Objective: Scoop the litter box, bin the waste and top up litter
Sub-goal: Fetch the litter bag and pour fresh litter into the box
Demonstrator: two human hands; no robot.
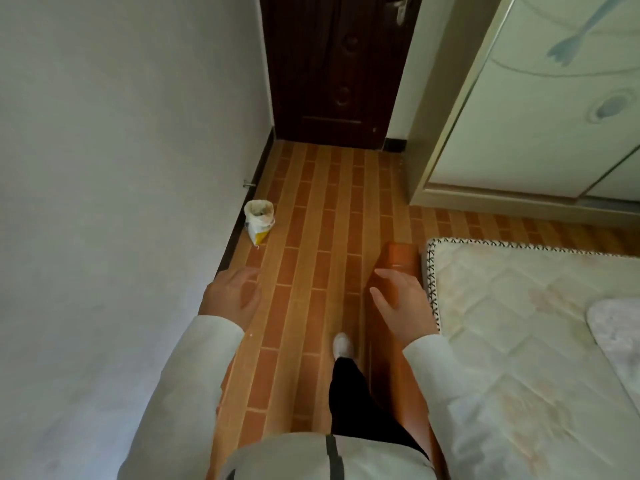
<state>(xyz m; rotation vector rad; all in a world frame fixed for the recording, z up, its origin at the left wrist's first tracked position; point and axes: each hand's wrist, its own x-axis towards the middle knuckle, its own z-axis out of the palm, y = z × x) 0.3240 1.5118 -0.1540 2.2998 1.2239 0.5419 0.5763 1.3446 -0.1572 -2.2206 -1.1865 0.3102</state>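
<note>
**Walking in, nothing scooped yet**

I see no litter box, no scoop and no bin here. I think the job has hardly begun, or I am between steps. The one thing that may belong to it is an open bag (259,220) by the wall, left of the middle of the frame. I cannot tell if it holds litter.

My left hand (232,295) and right hand (401,301) are both out in front, fingers loose and spread, holding nothing.

The floor (322,209) is a thin strip. The wall (121,133) is on the left. The bed (530,341) and its wooden edge (398,258) are on the right. A shut door (339,64) is at the top. I can go straight ahead.
</note>
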